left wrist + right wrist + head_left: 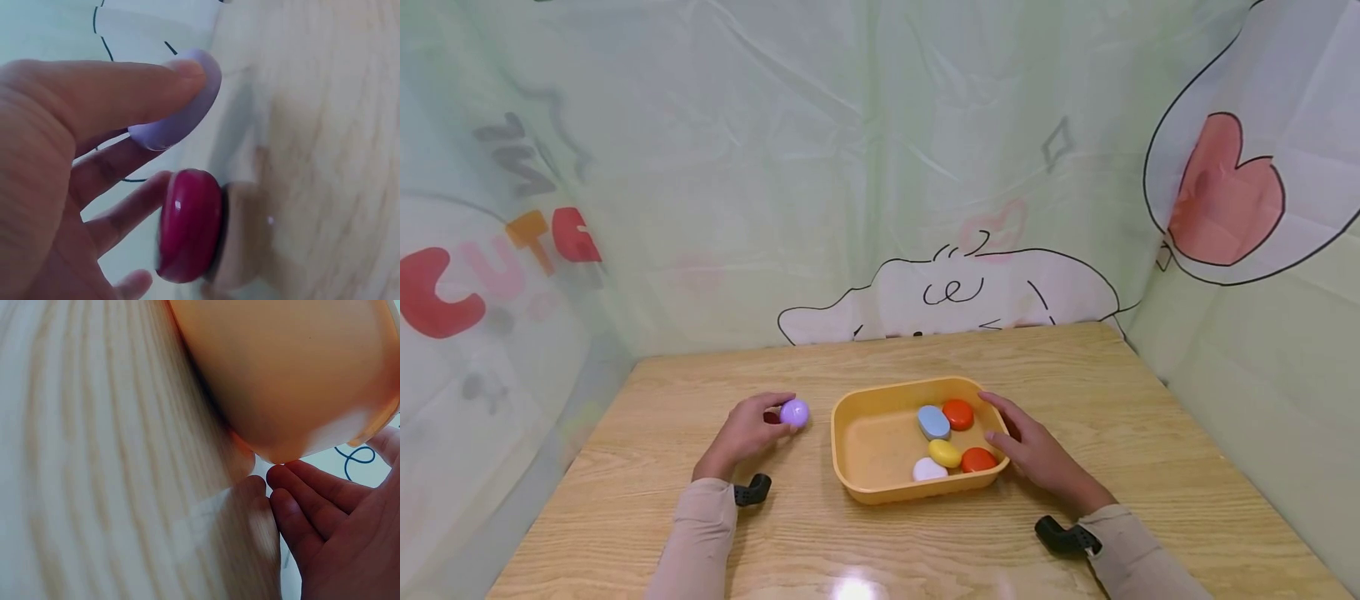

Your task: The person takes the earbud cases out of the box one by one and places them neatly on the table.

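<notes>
My left hand point(748, 429) pinches a smooth purple pebble-like piece point(794, 413) between thumb and fingers, left of the yellow tray point(880, 497). In the left wrist view the purple piece point(178, 119) is tilted under the thumb tip. A glossy magenta piece point(190, 225) lies on the table beside the other fingers, mostly hidden by the hand in the head view. My right hand point(1037, 450) holds the tray's right end, thumb over the rim and fingers along the outside. Fingertips show right at the tray's outer wall point(294, 381) in the right wrist view.
Inside the tray, toward its right side, lie a blue piece point(934, 422), a yellow piece point(945, 453), a white piece point(929, 470), a red piece point(958, 414) and another red piece point(979, 460). A printed curtain point(737, 167) surrounds the wooden table point(805, 542).
</notes>
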The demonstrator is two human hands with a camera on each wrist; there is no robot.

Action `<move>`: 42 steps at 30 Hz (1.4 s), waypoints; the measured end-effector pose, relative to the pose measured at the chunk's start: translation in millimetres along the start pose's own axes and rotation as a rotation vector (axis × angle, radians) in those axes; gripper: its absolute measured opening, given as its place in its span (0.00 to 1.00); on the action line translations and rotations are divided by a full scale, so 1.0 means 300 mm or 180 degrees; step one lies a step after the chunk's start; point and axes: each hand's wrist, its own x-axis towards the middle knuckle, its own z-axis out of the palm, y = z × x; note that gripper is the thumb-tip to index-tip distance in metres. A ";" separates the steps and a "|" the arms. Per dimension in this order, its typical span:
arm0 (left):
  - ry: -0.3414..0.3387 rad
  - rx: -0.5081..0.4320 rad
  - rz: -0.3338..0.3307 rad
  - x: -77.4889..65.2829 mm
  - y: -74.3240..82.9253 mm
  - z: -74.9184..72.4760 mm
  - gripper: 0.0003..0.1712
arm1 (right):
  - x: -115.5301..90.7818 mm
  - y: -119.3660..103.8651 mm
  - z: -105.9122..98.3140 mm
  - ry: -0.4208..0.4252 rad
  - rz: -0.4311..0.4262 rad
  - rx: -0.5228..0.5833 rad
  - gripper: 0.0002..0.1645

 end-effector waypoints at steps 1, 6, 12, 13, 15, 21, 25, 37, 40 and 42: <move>0.0007 0.0023 -0.0016 0.000 -0.004 0.002 0.30 | 0.000 0.001 0.000 -0.0003 0.0005 0.0003 0.36; -0.0025 0.0086 -0.0040 0.000 -0.019 0.013 0.29 | 0.001 0.003 0.000 -0.0010 0.0002 0.0010 0.36; -0.0124 0.0068 -0.0004 0.004 -0.028 0.015 0.29 | 0.002 0.002 -0.001 -0.0008 -0.0020 -0.0002 0.36; -0.0140 0.0073 0.0015 0.005 -0.029 0.015 0.29 | 0.002 0.002 -0.001 -0.0006 -0.0022 -0.0006 0.36; -0.0163 0.0076 0.0059 0.005 -0.031 0.014 0.29 | 0.002 0.001 -0.001 0.0000 -0.0026 -0.0002 0.36; -0.0179 -0.0001 -0.0073 -0.001 -0.023 0.006 0.30 | 0.001 0.000 -0.002 -0.0007 -0.0018 -0.0005 0.36; -0.0111 -0.0164 -0.0145 -0.003 -0.008 -0.003 0.29 | -0.002 -0.005 -0.002 -0.0002 -0.0013 -0.0019 0.35; 0.0090 -0.0443 0.0131 0.006 0.044 -0.002 0.22 | -0.011 -0.019 -0.005 0.0001 -0.0028 -0.0006 0.36; 0.0095 -0.0404 0.0234 0.006 0.056 0.003 0.22 | -0.009 -0.012 -0.004 0.0005 -0.0047 -0.0035 0.36; 0.0077 -0.0421 0.0306 0.007 0.061 0.009 0.22 | -0.007 -0.008 -0.002 0.0016 -0.0038 -0.0041 0.36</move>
